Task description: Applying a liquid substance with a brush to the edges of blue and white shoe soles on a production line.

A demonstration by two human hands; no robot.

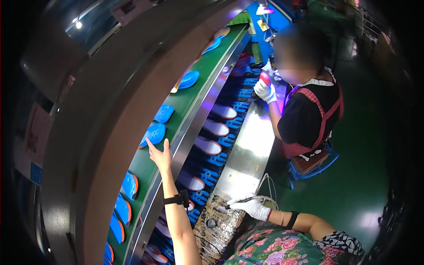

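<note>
My left hand (160, 153), bare, reaches over the green conveyor belt (182, 115) with thumb and fingers apart. Its fingertips are at the near edge of a blue shoe sole (154, 133); I cannot tell whether they touch it. In a white knitted glove, my right hand (252, 207) is closed around a slim dark pen-like tool (230, 205) above the taped, glue-stained ledge (216, 225). A pale cable (270, 194) loops beside this hand. More blue soles with orange edges (130, 185) lie along the belt.
Below the belt, white-topped shoes (207, 145) stand in a row beside blue racks (227, 140). A shiny metal ledge (249, 150) runs alongside. At the far right a seated co-worker (309, 106) in white gloves holds a red-and-white shoe part (265, 79). A large curved metal housing (101, 110) overhangs the left side.
</note>
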